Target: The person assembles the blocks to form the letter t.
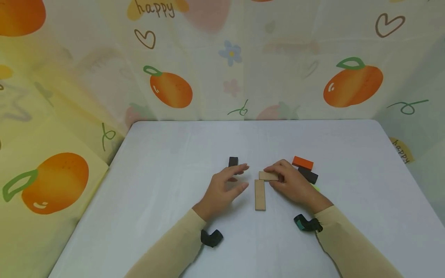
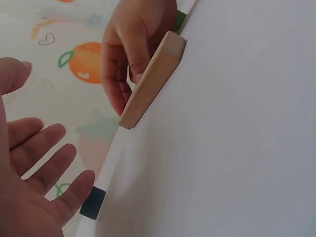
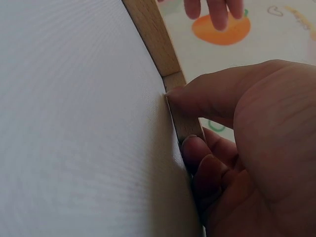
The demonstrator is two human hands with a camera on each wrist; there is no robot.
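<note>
My bench (image 1: 174, 162) is plain white. On it lie two tan wooden blocks (image 1: 260, 194), an orange block (image 1: 303, 162) and two black ones (image 1: 233, 161). My sleeves (image 1: 174, 247) are cream; the backdrop (image 1: 222, 58) shows oranges, hearts and flowers.

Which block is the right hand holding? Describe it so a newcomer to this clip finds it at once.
Start at the white table and go to its middle, between the two hands. The right hand pinches a short plain wooden block lying crosswise at the far end of a longer wooden block. Unlike the orange block and dark block behind the hand, it is unpainted.
</note>
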